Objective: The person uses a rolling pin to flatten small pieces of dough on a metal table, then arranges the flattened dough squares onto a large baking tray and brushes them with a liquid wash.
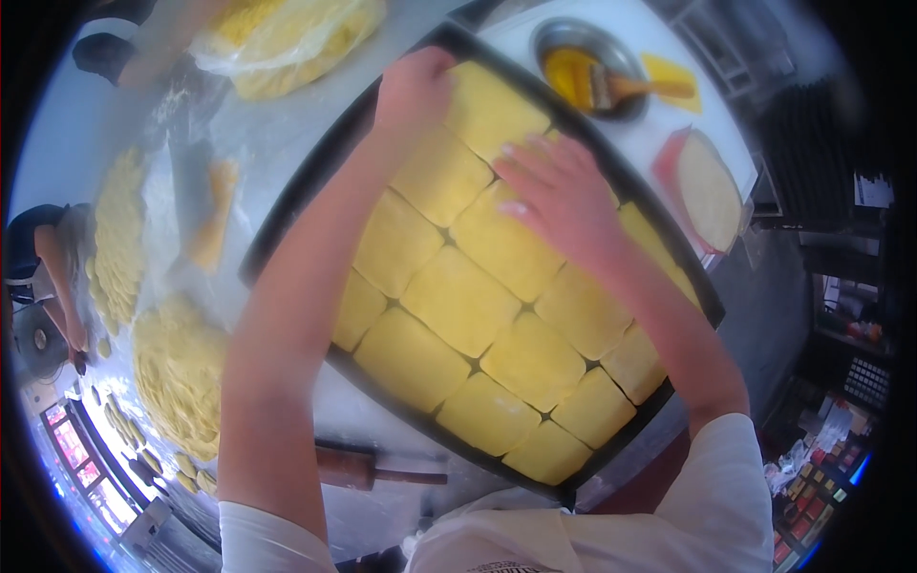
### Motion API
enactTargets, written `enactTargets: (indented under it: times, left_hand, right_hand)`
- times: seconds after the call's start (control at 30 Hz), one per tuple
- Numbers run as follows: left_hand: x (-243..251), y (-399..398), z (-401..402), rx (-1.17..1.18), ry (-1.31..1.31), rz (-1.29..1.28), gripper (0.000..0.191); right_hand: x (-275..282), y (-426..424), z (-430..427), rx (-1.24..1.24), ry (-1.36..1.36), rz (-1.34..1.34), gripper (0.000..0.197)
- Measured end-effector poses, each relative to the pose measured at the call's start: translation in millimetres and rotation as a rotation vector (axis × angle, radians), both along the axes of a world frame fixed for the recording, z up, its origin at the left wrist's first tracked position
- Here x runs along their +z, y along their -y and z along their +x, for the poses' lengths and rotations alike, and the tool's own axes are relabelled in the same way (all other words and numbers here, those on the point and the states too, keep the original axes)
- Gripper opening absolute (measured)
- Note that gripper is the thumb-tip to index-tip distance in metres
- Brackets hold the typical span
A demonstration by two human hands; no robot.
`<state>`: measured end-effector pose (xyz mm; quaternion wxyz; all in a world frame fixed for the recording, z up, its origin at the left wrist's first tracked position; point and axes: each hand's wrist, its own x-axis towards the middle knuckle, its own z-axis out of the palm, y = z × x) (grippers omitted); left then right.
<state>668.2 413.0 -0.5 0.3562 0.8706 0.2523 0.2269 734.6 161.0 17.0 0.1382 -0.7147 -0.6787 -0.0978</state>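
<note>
A dark baking tray [308, 165] lies before me, set at a slant and filled with rows of flattened, roughly square yellow dough pieces [462, 301]. Narrow dark gaps show where the pieces' corners meet. My left hand [415, 86] is curled at the tray's far left corner, against the rim and the outermost dough piece. What its fingers hold is hidden. Palm down, my right hand [566, 190] rests on the dough near the tray's right side, fingers somewhat apart and nothing grasped. My forearms cover parts of the tray.
Beyond the tray stand a metal bowl [609, 39] of yellow liquid, a pastry brush [630, 87] and a yellow flat piece [691, 104]. A rolling pin [344, 465], a wooden-handled tool [215, 215] and a dough mound [175, 372] lie left. Plastic-covered dough [294, 50] sits far left, near people [43, 251].
</note>
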Motion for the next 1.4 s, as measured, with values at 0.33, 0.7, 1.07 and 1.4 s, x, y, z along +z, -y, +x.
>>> enactTargets:
  times: [0.33, 0.7, 1.07, 1.4]
  left_hand:
    - [4, 32, -38, 0.022, 0.049, 0.366, 0.041]
    - [9, 72, -62, -0.249, -0.244, 0.524, 0.082]
    - [18, 69, -69, -0.273, -0.212, 0.387, 0.068]
    - [21, 84, -84, -0.2, -0.255, 0.403, 0.063]
  right_hand:
    - [11, -5, 10, -0.075, -0.164, 0.101, 0.05]
    - [1, -3, 10, -0.127, -0.083, -0.02, 0.062]
    - [28, -43, 15, -0.099, -0.333, -0.015, 0.059]
    - [-19, -97, 20, -0.12, -0.178, 0.024, 0.06]
